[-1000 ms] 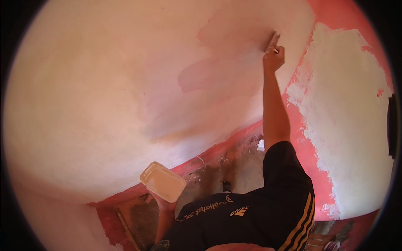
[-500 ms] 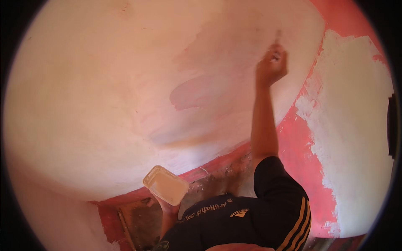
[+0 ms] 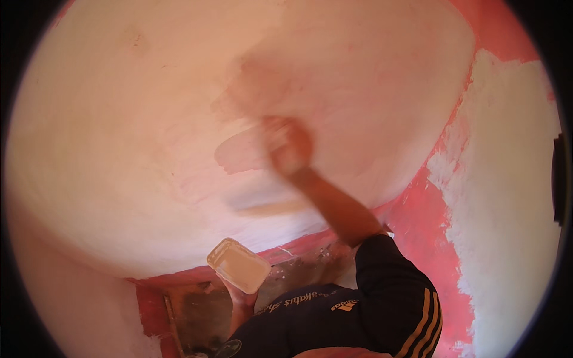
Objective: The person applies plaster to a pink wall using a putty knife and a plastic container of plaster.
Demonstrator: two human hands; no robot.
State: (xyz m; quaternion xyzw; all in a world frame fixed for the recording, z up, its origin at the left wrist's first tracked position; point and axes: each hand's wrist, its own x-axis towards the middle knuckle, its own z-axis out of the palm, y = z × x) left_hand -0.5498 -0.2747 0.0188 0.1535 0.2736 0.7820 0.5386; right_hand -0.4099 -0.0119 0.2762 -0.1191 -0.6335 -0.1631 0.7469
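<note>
The shallow, round-cornered rectangular tub of pale, seemingly plastic material (image 3: 218,249) is held aloft, just out from the red-edged lower border of the large curved-looking cream wall (image 3: 149,119). It looks light and fairly stiff-walled, though the smooth peach-coloured paste (image 3: 243,267) inside probably adds weight and could make a smeared rim slippery; nothing suggests it is fragile. The surest hold would be from below, with the palm under the base and the fingers up the sides, keeping it level. The left hand (image 3: 243,297) has the tub by its near edge, closed around it from underneath, the fingertips mostly hidden. The right hand (image 3: 289,143) is blurred in front of the wall; its fingers look bent, but I cannot tell how tightly, whether they pinch a tool, or whether they touch the surface
</note>
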